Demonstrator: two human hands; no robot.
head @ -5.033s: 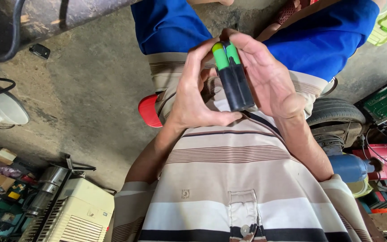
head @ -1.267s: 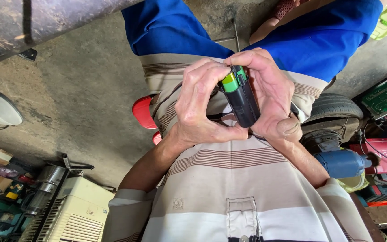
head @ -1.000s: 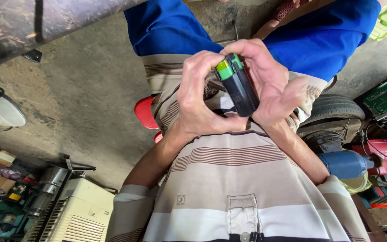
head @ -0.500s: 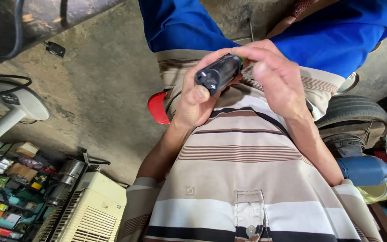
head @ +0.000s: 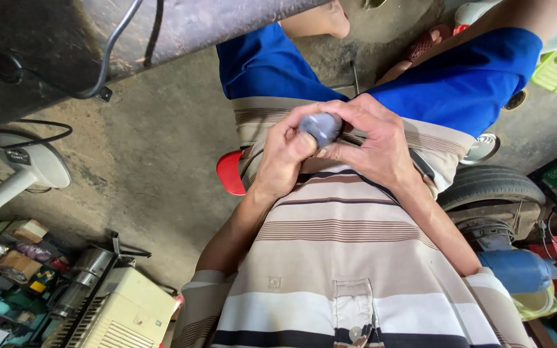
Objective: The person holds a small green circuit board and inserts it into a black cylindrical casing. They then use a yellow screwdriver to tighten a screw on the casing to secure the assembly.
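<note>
**Both hands closing round small dark object**

L hand (head: 285,154) & R hand (head: 372,145) are gripping a small dark object (head: 320,127) w/ rounded grey end, held over the lap against a striped shirt (head: 349,258). Each grip is curling tight on it, fingertips meeting. Red stool (head: 229,173) is showing beneath.

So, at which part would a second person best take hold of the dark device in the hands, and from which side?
Probably at the rounded grey end of the dark device, coming from the knees' side. Only that end shows: the left hand and the right hand wrap the rest, so its sides offer no free surface.
</note>
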